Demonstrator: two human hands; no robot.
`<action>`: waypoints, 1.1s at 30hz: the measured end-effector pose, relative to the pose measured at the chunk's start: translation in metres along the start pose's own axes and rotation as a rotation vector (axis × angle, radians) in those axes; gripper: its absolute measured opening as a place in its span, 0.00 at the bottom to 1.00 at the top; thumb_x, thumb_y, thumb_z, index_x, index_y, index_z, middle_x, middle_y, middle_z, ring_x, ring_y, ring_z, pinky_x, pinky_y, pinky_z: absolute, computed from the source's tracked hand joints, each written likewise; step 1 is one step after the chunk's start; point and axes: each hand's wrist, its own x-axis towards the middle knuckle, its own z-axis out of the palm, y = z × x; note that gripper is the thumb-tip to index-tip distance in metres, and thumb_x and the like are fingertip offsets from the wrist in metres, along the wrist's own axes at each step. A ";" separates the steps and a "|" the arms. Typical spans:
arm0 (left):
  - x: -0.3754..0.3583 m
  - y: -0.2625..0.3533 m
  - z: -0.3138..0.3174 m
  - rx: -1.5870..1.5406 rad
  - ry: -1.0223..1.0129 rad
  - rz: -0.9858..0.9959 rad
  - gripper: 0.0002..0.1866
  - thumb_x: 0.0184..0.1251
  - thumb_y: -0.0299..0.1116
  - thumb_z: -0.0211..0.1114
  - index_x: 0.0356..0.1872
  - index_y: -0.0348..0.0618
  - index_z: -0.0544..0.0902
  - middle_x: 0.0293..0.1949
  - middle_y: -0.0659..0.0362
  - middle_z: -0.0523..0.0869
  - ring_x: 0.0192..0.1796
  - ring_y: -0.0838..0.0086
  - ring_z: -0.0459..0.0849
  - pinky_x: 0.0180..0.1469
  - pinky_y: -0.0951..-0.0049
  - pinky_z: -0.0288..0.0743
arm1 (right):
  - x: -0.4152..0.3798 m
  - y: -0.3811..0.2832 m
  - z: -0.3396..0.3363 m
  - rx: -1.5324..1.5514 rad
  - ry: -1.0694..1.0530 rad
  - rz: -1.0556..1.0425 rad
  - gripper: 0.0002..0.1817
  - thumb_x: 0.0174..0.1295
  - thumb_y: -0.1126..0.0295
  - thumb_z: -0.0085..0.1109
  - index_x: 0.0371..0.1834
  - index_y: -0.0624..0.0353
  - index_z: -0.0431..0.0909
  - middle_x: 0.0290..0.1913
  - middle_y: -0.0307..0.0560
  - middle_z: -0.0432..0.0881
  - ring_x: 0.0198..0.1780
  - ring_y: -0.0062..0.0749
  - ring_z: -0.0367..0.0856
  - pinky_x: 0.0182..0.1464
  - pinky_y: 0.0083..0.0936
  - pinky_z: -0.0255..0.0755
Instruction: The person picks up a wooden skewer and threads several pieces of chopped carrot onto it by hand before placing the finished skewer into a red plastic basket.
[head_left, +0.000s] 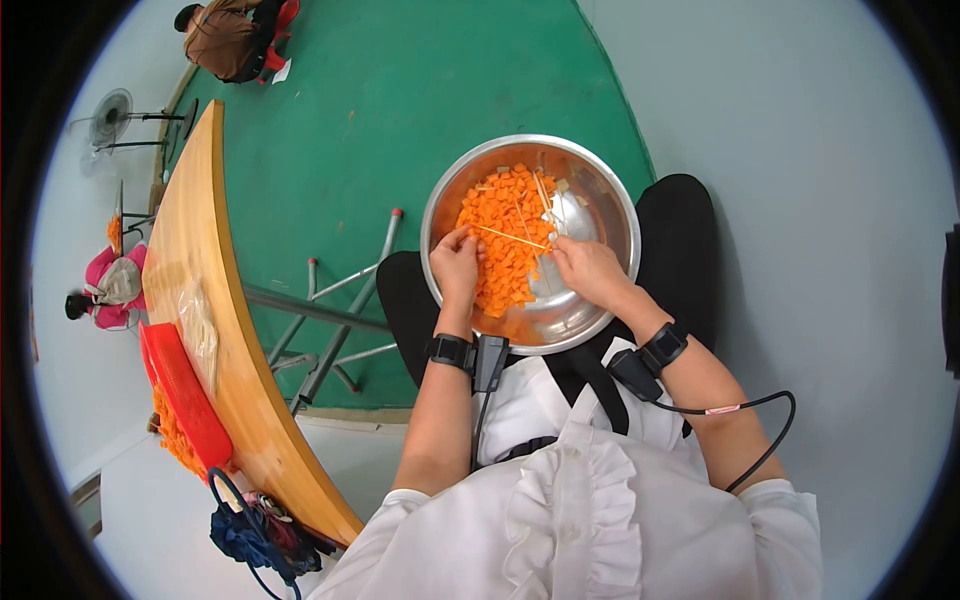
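A wide steel bowl (628,215) rests on my lap, its left side heaped with orange carrot cubes (505,210). A thin bamboo skewer (510,236) spans the gap between my hands, just over the cubes. My left hand (456,268) is closed at the skewer's left end, inside the bowl's left rim. At the other end, my right hand (590,270) pinches the skewer between thumb and fingers. More loose skewers (543,192) lean in the upper part of the bowl, on and beside the cubes.
A wooden table (240,370) stands to my left, with a clear plastic bag (198,330) and a red bag (185,390) on it. Metal folding legs (345,310) stand beside my knee. Two people sit farther off. A wall (800,200) rises on my right.
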 end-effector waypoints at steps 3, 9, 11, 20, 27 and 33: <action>0.000 -0.010 0.000 0.068 0.019 0.098 0.11 0.60 0.21 0.55 0.44 0.29 0.77 0.25 0.59 0.79 0.23 0.82 0.76 0.24 0.85 0.70 | -0.001 -0.004 0.000 0.015 0.025 -0.048 0.09 0.59 0.67 0.45 0.27 0.61 0.72 0.23 0.58 0.77 0.28 0.53 0.77 0.32 0.45 0.68; 0.002 -0.013 0.002 0.121 0.087 0.131 0.10 0.59 0.22 0.57 0.41 0.30 0.78 0.27 0.59 0.80 0.25 0.81 0.77 0.27 0.82 0.72 | -0.002 -0.003 0.001 -0.074 -0.013 -0.115 0.09 0.58 0.67 0.45 0.26 0.61 0.71 0.19 0.58 0.75 0.25 0.54 0.76 0.30 0.46 0.68; 0.005 -0.017 0.000 0.166 0.104 0.169 0.11 0.58 0.22 0.58 0.42 0.30 0.77 0.27 0.60 0.79 0.25 0.82 0.77 0.27 0.83 0.72 | -0.001 -0.003 0.002 -0.082 -0.013 -0.120 0.09 0.58 0.67 0.45 0.26 0.61 0.70 0.19 0.58 0.75 0.25 0.54 0.76 0.29 0.46 0.68; 0.003 -0.017 0.000 0.335 0.133 0.300 0.13 0.56 0.24 0.61 0.43 0.31 0.79 0.27 0.64 0.78 0.27 0.85 0.74 0.29 0.84 0.69 | -0.001 -0.002 0.003 -0.073 -0.006 -0.112 0.09 0.57 0.68 0.45 0.26 0.61 0.70 0.19 0.59 0.75 0.24 0.55 0.76 0.29 0.46 0.68; 0.000 -0.013 0.001 0.427 0.185 0.321 0.12 0.53 0.26 0.63 0.39 0.30 0.80 0.24 0.62 0.79 0.26 0.83 0.75 0.30 0.83 0.70 | -0.002 -0.003 0.001 -0.061 -0.009 -0.119 0.09 0.57 0.68 0.45 0.26 0.61 0.70 0.19 0.59 0.75 0.25 0.55 0.76 0.30 0.46 0.68; -0.003 -0.008 0.003 0.463 0.218 0.323 0.12 0.51 0.26 0.63 0.36 0.30 0.81 0.24 0.57 0.81 0.26 0.77 0.79 0.32 0.78 0.73 | -0.001 -0.002 0.003 -0.069 -0.010 -0.127 0.09 0.57 0.68 0.45 0.27 0.61 0.70 0.19 0.59 0.75 0.25 0.54 0.76 0.30 0.46 0.68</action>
